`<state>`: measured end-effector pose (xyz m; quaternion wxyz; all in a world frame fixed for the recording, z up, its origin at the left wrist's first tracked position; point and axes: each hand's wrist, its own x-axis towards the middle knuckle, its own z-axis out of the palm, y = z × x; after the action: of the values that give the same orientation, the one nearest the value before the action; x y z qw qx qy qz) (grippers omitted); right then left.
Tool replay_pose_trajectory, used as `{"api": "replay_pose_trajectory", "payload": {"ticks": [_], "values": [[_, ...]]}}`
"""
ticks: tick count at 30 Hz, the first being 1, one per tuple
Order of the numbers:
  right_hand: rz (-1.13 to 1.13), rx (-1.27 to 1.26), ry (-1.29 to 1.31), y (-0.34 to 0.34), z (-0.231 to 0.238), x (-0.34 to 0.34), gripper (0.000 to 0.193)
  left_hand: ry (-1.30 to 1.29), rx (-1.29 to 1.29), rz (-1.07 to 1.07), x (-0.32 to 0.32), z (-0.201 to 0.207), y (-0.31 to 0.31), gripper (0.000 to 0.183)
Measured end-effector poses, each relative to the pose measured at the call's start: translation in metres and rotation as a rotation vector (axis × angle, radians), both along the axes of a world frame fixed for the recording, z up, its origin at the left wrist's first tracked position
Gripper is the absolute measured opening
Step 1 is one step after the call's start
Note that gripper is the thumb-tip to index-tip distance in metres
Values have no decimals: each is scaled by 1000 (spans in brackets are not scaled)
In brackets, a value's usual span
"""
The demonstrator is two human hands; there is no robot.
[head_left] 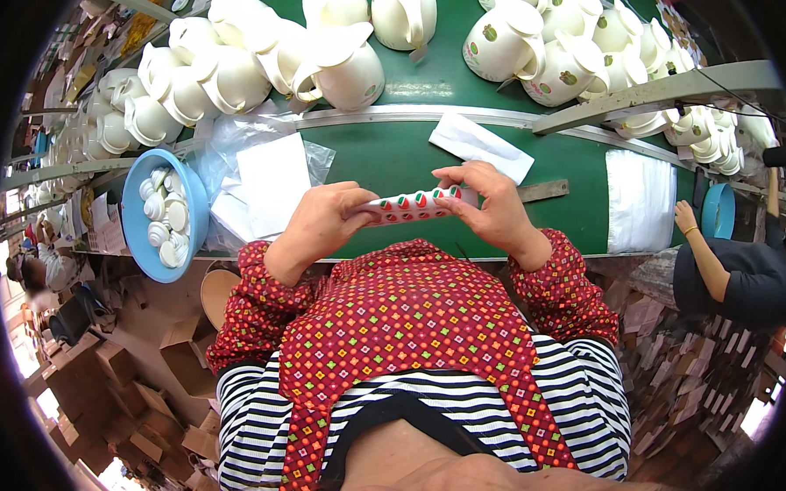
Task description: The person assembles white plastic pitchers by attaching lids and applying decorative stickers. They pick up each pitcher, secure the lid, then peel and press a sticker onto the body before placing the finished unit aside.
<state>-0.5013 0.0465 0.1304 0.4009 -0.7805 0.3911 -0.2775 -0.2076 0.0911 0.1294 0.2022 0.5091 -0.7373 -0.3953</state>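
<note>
Close to the edge of the green table, I hold a long, narrow white strip-like piece patterned with red-and-green marks. Its kind is not clear, and both ends are partly covered by fingers. My left hand is closed on its left end. At the other end, my right hand pinches it between thumb and fingers. Just beyond the right hand lies a folded white paper piece. A flat metal strip rests beside that hand. White sheets lie over clear plastic bags left of my hands.
White jugs crowd the far left, and floral-printed jugs stand far right. A light-blue basin holds white lids. A white stack lies at right. Another person's arm reaches near a blue bowl.
</note>
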Motion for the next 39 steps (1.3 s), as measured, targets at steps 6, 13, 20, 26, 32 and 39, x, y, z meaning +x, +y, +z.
{"api": "replay_pose_trajectory", "payload": {"ticks": [6, 13, 20, 26, 32, 39], "values": [[-40, 87, -60, 11, 20, -3, 25, 106, 32, 37, 11, 19, 18, 18], [-45, -438, -51, 28, 34, 18, 29, 337, 380, 80, 38, 21, 22, 24], [-47, -233, -65, 36, 73, 45, 43, 316, 317, 42, 57, 25, 24, 23], [3, -148, -30, 29, 58, 67, 61, 274, 163, -9, 63, 36, 25, 25], [-28, -276, -199, 41, 63, 75, 64, 328, 349, 97, 71, 29, 21, 26], [15, -110, -96, 33, 55, 89, 85, 306, 200, 43, 65, 37, 19, 22]]}}
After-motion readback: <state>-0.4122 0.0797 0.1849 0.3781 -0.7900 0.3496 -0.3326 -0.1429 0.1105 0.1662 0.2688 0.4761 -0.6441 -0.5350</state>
